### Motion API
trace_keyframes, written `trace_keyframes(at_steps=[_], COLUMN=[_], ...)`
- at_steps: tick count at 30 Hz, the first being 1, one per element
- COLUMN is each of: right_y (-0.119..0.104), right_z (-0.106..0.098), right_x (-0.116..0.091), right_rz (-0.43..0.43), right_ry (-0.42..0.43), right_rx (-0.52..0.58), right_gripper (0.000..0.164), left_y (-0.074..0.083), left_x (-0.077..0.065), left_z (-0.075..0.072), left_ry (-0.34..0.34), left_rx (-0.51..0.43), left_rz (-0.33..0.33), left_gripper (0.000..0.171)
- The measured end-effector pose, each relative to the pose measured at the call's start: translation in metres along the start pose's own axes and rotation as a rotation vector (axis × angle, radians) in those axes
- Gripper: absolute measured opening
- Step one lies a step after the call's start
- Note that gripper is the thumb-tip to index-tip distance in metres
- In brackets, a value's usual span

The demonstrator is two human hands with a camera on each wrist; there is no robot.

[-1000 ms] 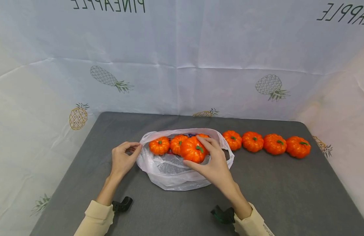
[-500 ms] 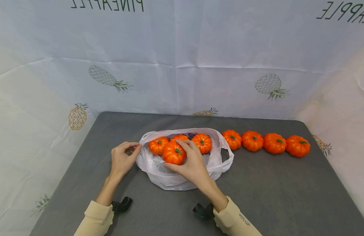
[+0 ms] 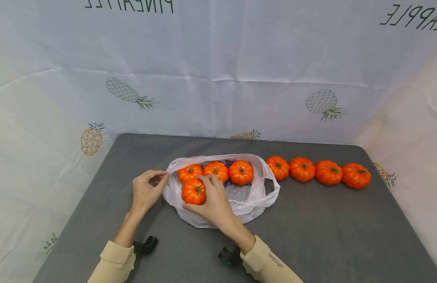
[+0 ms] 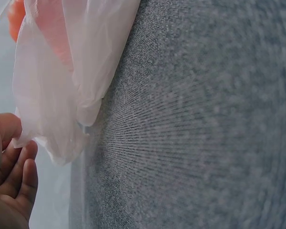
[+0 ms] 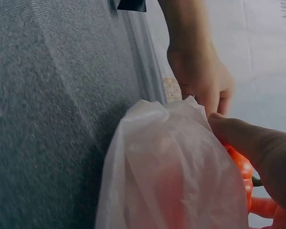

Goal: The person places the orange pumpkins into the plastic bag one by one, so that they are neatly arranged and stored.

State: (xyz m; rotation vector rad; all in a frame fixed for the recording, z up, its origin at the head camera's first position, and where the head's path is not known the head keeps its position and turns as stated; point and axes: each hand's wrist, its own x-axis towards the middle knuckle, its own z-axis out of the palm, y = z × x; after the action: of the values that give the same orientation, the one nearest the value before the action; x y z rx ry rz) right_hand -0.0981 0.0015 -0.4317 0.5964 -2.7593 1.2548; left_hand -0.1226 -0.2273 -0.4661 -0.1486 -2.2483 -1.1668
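Observation:
A white plastic bag (image 3: 253, 210) lies with its mouth spread wide on the table. At its left edge my left hand (image 3: 146, 190) pinches the rim between thumb and fingers; the left wrist view shows the bag's thin film (image 4: 47, 90) at those fingertips. My right hand (image 3: 212, 202) grips a small orange pumpkin (image 3: 193, 191) with a green stem, over the left front of the bag's opening. Behind it, three more pumpkins sit in a row inside the bag, the rightmost pumpkin (image 3: 241, 172) fully visible. In the right wrist view, the bag's side hides part of the held pumpkin (image 5: 240, 167).
Right of the bag, several orange pumpkins stand in a row, ending with an outer pumpkin (image 3: 356, 175). The bag's right handle loop (image 3: 273, 194) lies near them. A pineapple-printed cloth (image 3: 218, 106) hangs behind the grey table (image 3: 324, 232).
My right hand has carried its pumpkin leftward and slightly toward me across the bag's opening, uncovering the middle and right pumpkins inside. My left hand stays at the rim.

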Motion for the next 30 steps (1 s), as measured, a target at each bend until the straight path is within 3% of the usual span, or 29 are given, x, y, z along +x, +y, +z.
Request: trace_keyframes(at_steps=[15, 23, 30], right_y=[0.001, 0.006, 0.008], right_z=[0.021, 0.014, 0.003], right_x=[-0.001, 0.000, 0.002], right_rz=[-0.019, 0.035, 0.025], right_ry=[-0.056, -0.146, -0.199], right_rx=[-0.090, 0.030, 0.085], right_gripper=[0.080, 0.081, 0.075], left_y=[-0.003, 0.000, 0.000], left_x=[-0.001, -0.001, -0.001], left_z=[0.001, 0.000, 0.001], left_ry=[0.001, 0.007, 0.004], left_rx=[0.000, -0.001, -0.007], left_rz=[0.018, 0.015, 0.014], left_gripper=[0.006, 0.006, 0.006])
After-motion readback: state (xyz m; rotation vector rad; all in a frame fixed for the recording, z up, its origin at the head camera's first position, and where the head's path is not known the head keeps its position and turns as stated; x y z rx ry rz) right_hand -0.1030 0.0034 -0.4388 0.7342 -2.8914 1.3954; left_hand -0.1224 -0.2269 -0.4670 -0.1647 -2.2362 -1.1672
